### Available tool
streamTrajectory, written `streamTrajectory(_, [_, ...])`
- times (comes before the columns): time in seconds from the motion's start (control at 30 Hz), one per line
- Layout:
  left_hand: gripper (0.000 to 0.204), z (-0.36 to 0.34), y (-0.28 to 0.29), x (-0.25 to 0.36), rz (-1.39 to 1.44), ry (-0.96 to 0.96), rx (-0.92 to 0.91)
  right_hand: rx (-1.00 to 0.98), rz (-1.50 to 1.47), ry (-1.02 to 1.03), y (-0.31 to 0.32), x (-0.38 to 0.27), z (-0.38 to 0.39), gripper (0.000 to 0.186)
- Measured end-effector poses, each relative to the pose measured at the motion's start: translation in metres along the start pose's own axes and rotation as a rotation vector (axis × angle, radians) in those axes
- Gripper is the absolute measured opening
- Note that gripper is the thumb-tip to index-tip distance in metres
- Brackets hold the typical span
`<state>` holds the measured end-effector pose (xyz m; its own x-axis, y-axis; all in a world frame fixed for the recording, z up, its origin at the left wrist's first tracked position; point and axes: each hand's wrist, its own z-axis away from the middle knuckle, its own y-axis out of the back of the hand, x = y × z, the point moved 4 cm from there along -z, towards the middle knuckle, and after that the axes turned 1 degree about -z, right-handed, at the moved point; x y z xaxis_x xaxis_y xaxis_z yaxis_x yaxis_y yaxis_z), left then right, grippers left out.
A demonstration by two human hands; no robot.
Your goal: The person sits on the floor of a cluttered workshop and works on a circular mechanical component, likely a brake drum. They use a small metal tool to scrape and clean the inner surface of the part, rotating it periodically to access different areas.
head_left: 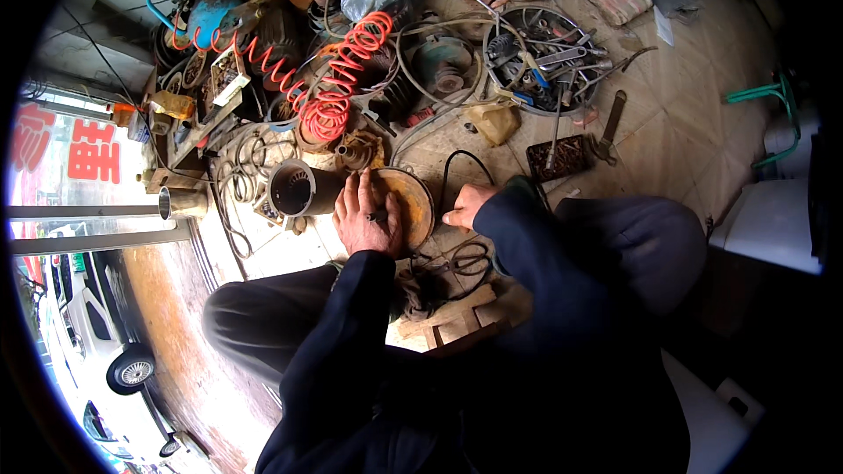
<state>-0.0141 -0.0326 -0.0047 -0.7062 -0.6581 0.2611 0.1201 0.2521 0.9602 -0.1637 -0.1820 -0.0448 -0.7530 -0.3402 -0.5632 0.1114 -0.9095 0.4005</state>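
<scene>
My left hand (367, 218) lies flat with its fingers stretched over the left side of a round, rusty metal disc (414, 202). A small dark peg-like piece (376, 216) shows by that hand's thumb side. My right hand (471, 207) is to the right of the disc, apart from it, its fingers curled; what they hold, if anything, is hidden. A black cable (464, 154) arcs up just beyond the right hand. Left of my left hand stands a grey hollow metal cylinder (300, 188), its open end up. A brownish, stepped metal part (355, 151) sits behind the disc.
Coiled red air hose (329, 114) hangs over motor parts at the back. A round basket of tools (549, 57) and a tray of small parts (558, 158) are to the right. A wooden stool (461, 320) stands between my legs, and loose cable (470, 263) lies before it.
</scene>
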Motion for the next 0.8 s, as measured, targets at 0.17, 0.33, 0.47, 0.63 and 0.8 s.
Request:
streamTrajectory(0.17, [0.064, -0.001, 0.002, -0.003, 0.040, -0.025, 0.010, -0.196, 0.124, 0.070, 0.011, -0.011, -0.025, 0.036])
streamTrajectory(0.33, [0.064, -0.001, 0.004, -0.001, 0.055, -0.029, 0.010, -0.333, 0.241, 0.071, 0.019, -0.026, -0.038, 0.034])
streamTrajectory(0.47, [0.064, -0.001, 0.004, 0.000, 0.061, -0.038, 0.009, -0.328, 0.276, 0.051, 0.028, -0.030, -0.037, 0.030])
streamTrajectory(0.63, [0.064, -0.002, 0.004, 0.001, 0.056, -0.039, 0.015, -0.227, 0.127, 0.092, 0.024, -0.020, -0.031, 0.031])
streamTrajectory(0.8, [0.063, -0.002, 0.006, -0.002, 0.039, -0.027, 0.018, 0.066, -0.669, -0.111, -0.070, 0.028, -0.007, 0.037])
